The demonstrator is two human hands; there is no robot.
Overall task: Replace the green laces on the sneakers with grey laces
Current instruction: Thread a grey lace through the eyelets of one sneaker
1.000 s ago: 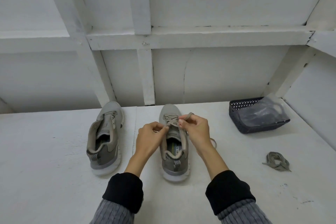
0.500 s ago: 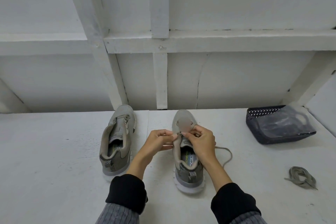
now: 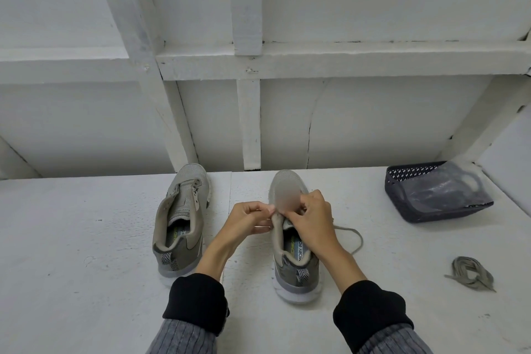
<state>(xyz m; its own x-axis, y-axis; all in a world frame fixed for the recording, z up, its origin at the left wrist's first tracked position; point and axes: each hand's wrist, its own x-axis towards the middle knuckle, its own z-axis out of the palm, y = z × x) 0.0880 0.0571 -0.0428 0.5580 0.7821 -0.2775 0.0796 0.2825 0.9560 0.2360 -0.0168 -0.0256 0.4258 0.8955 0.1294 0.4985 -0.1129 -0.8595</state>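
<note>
While both hands work at the eyelets of the right shoe point(image 3: 290, 241), in the lower middle of the frame, a blurred patch hides the lacing itself, so how far the lace is out there cannot be told. The left hand point(image 3: 247, 221) has its fingers curled in a pinch at the shoe's left edge; what it pinches is too small to make out. The right hand point(image 3: 313, 218) is curled over the tongue area, seemingly gripping the lace point(image 3: 352, 238), whose free end loops onto the table point(image 3: 71, 238) just right of the shoe.

Against the frame a second ago, the crossed lacing seen near the toe is no longer visible, and a longer loop lies loose on the table, which suggests the lace is being drawn out of the eyelets. The hands have closed in over the tongue. The view has also shifted, so everything sits further right.

The left shoe point(image 3: 182, 221), left of centre, shows no lace. A bundled lace point(image 3: 471, 271) lies at lower right, near the basket point(image 3: 436, 192) at right. Judging by this, one shoe is stripped and the second nearly so; relacing is not begun.
</note>
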